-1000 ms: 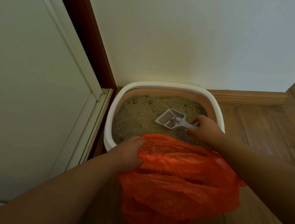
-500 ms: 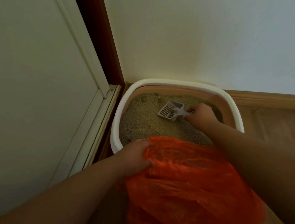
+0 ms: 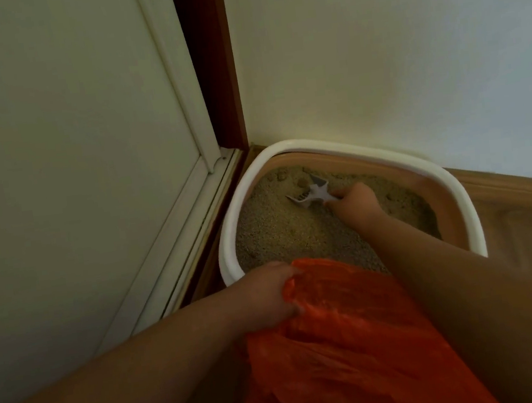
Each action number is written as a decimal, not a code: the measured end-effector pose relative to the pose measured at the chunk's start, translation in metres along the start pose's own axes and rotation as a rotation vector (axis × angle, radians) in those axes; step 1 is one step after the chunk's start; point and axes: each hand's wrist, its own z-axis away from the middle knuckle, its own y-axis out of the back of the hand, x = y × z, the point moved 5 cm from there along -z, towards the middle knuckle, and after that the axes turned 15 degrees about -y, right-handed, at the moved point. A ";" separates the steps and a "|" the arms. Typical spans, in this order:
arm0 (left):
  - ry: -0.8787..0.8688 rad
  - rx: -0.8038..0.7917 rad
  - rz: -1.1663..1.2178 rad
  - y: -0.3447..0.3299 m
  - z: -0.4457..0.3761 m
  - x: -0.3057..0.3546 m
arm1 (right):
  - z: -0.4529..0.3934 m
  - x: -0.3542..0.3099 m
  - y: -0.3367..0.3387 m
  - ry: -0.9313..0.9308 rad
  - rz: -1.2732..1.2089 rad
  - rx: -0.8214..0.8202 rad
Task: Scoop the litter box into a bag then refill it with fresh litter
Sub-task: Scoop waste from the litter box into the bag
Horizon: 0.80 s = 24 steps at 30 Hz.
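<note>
Nearest us, the left hand [image 3: 270, 295] grips the crumpled orange bag [image 3: 351, 350] at the box's near rim. Beyond, we see the white-rimmed litter box [image 3: 229, 238] in the corner, where the right hand [image 3: 356, 204] pinches the white slotted scoop [image 3: 310, 194], tipped into tan litter [image 3: 281, 229].

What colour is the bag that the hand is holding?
Orange. The bag, gripped by the left hand, shows plainly in the head view.

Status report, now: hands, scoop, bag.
Right hand grips scoop, tipped into litter. Left hand holds orange bag at box rim. Nothing in the way.
</note>
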 end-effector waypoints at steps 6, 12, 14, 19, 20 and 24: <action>-0.023 0.028 0.027 0.002 0.000 0.003 | 0.012 -0.019 -0.049 -0.072 -0.225 0.013; -0.053 0.022 0.003 0.001 0.001 0.005 | 0.023 -0.004 -0.058 -0.146 -0.491 -0.017; -0.052 0.019 0.011 0.000 0.001 0.005 | 0.029 0.005 -0.049 -0.153 -0.526 -0.041; -0.040 -0.008 -0.007 0.000 0.001 0.005 | 0.050 0.023 -0.004 -0.048 -0.413 -0.027; -0.040 -0.019 -0.025 0.000 0.000 0.005 | 0.056 0.026 0.009 -0.026 -0.374 -0.020; -0.029 -0.040 -0.080 -0.001 0.000 0.008 | 0.080 0.040 0.055 0.013 -0.289 -0.029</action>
